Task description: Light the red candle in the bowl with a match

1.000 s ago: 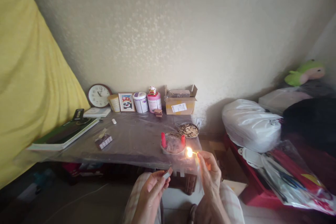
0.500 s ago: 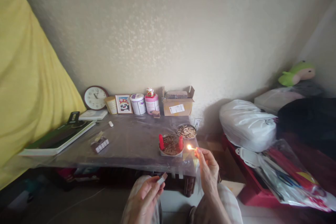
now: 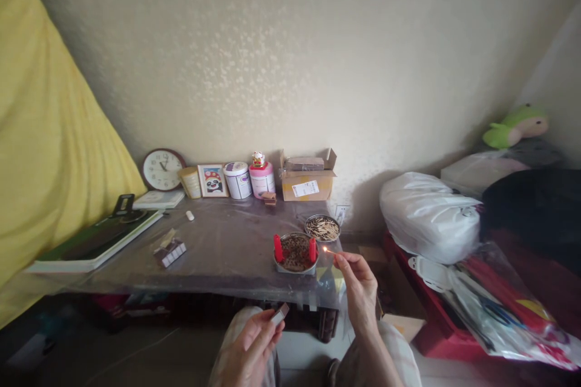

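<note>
Between the thumb and fingers of my right hand point(image 3: 358, 287) is a burning match point(image 3: 330, 251), its small flame pointing left. Just left of the flame stands a round tin point(image 3: 296, 269) filled with brown grains, with a red candle point(image 3: 278, 248) at its left side and another red candle point(image 3: 312, 250) at its right. My left hand point(image 3: 256, 338) is closed around a small matchbox point(image 3: 280, 314) above my lap, below the table's front edge. Behind the tin lies a round dish point(image 3: 322, 238) heaped with matchsticks.
On the plastic-covered table point(image 3: 227, 242) lies a pack of small boxes point(image 3: 169, 251). A clock point(image 3: 163, 169), a picture frame point(image 3: 213, 181), canisters point(image 3: 238, 181) and a cardboard box point(image 3: 307, 186) line the wall. White bags point(image 3: 426, 217) are piled at right. A yellow curtain point(image 3: 54, 121) hangs left.
The match flame has shrunk from a bright glow to a small point, and the stick looks more orange. Both hands stay nearly in place, still holding the match and matchbox.
</note>
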Tool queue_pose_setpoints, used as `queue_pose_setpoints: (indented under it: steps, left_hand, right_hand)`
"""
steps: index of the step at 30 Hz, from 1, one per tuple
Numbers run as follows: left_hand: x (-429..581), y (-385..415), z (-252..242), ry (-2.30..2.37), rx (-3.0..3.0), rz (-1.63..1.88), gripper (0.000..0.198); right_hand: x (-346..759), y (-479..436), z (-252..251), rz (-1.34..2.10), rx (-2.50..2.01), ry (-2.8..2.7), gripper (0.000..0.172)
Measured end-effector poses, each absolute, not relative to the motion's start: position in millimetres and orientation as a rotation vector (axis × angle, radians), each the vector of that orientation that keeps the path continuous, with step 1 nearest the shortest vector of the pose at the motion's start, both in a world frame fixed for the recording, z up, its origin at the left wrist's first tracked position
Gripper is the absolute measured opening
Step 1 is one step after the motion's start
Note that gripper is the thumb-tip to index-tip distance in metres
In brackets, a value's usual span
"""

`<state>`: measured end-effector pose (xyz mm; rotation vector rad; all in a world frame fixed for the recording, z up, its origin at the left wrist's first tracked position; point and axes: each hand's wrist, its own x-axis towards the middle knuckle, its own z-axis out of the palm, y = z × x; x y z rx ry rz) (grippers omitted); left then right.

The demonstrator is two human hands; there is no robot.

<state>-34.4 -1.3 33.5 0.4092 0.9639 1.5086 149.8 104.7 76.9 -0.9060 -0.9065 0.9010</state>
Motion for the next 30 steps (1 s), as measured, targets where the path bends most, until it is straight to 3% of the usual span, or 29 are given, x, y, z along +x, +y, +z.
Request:
queue_pose_setpoints:
  steps: [30]
  left_hand:
    - [-32.8, 9.5, 23.1, 1.037, 0.324, 1.553, 0.037]
  right_hand:
    - [141.9, 143.3, 66.2, 0.770, -1.090, -1.098, 0.039]
